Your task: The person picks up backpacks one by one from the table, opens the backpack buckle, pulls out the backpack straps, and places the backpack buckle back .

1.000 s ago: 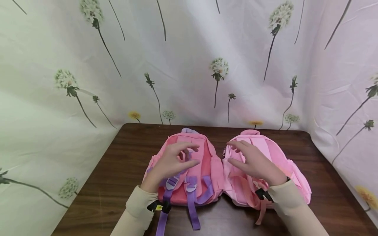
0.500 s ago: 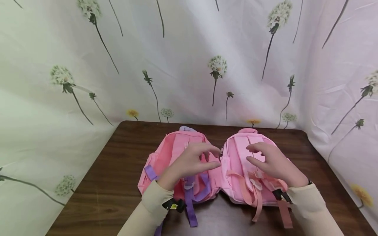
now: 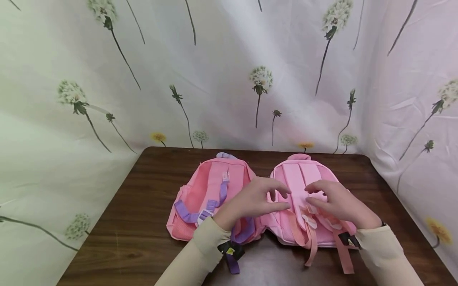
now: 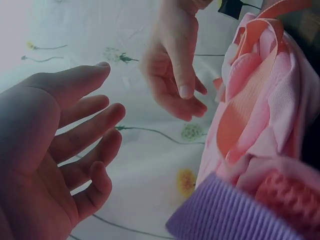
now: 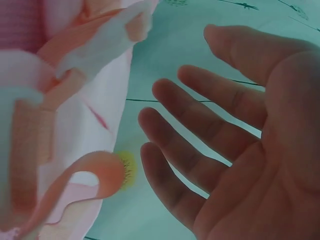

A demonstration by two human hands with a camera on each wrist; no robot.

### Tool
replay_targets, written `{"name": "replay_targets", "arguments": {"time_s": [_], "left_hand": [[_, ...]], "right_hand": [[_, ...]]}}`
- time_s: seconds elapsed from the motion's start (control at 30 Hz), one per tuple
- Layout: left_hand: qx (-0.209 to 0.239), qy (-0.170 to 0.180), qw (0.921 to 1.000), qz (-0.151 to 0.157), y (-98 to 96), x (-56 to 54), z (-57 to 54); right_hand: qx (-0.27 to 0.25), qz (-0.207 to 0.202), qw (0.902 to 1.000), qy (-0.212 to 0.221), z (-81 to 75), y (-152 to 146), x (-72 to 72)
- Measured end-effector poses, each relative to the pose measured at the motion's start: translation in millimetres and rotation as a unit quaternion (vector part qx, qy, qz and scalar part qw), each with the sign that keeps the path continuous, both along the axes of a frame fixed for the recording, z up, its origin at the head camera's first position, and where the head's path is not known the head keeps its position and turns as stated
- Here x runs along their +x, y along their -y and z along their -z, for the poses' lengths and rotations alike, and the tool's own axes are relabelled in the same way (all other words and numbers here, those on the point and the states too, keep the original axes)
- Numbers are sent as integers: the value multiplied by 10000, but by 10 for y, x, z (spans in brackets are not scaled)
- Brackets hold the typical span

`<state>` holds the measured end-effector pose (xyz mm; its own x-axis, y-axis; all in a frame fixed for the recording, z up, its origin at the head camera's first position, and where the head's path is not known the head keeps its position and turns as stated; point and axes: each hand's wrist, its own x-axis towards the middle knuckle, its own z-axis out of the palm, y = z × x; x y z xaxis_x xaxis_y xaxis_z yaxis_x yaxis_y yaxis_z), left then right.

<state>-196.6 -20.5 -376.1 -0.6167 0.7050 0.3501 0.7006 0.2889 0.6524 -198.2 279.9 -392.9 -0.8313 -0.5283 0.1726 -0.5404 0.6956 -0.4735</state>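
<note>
Two small backpacks lie side by side on a dark wooden table (image 3: pixel 118 222), straps facing up. The left one is a coral-pink backpack (image 3: pixel 191 198) with purple webbing straps (image 3: pixel 186 214) and clear buckles. On the right lies a lighter pink backpack (image 3: pixel 293 178) with peach straps (image 3: pixel 311 250). My left hand (image 3: pixel 257 196) hovers where the two bags meet, fingers loosely bent, nothing in it. Over the lighter backpack is my right hand (image 3: pixel 338 200), its fingers relaxed and holding nothing. In both wrist views the palms (image 4: pixel 35 145) show bare, apart from the fabric.
Behind the table hangs a pale cloth (image 3: pixel 214 79) printed with dandelions, with folds at the right corner. Each wrist wears a black band with a small device, such as the left wrist device (image 3: pixel 230 249). Loose strap ends trail toward the table's near side.
Both hands have moved to the right, the left from over the coral backpack to the lighter one's edge. More of the purple straps now shows. The backpacks stay side by side.
</note>
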Motion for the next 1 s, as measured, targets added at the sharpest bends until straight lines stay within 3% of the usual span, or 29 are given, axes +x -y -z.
{"name": "replay_targets", "arguments": {"time_s": [0.23, 0.53, 0.7, 1.0], "left_hand": [[-198, 31, 9998, -44, -177, -11, 73], [-132, -21, 9999, -44, -241, -21, 112], [-169, -2, 9998, -62, -250, -7, 126], [-53, 96, 9999, -2, -247, -11, 172]], "right_hand": [[139, -243, 9995, 113, 108, -83, 43], [717, -524, 9960, 50, 195, -130, -6], [731, -635, 9953, 19, 294, -132, -31], [481, -714, 9936, -728, 248, -197, -5]]}}
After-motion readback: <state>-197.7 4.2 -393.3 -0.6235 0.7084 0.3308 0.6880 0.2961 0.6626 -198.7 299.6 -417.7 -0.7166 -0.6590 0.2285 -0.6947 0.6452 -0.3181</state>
